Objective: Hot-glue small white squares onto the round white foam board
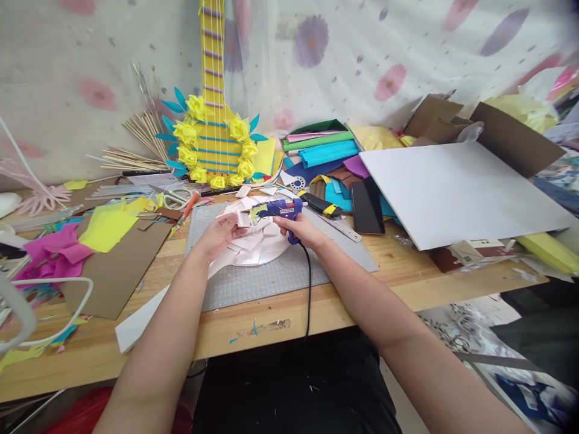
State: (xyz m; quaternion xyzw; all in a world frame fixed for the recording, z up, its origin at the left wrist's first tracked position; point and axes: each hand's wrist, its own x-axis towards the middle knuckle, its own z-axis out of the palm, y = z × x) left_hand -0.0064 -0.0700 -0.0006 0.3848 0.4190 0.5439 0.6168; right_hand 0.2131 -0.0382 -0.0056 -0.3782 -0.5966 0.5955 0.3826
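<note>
My right hand point(296, 228) is wrapped round the handle of a blue hot glue gun point(274, 209), its nozzle pointing left. A black cord runs from the handle down over the table edge. Between the fingers of my left hand point(221, 234) is a small white piece of foam board point(243, 219), held close to the nozzle. Beneath both hands lies a rounded white shape point(253, 250) covered with overlapping white pieces, with a long white strip point(140, 319) reaching toward the lower left. It rests on a grey cutting mat point(239, 292).
A yellow paper guitar point(219, 141) with yellow flowers stands behind the mat. Scissors point(178, 198) lie to the left, near brown cardboard point(117, 265). On the right are a utility knife point(321, 204), a metal ruler point(339, 228), a phone point(367, 206) and a large white board point(465, 193).
</note>
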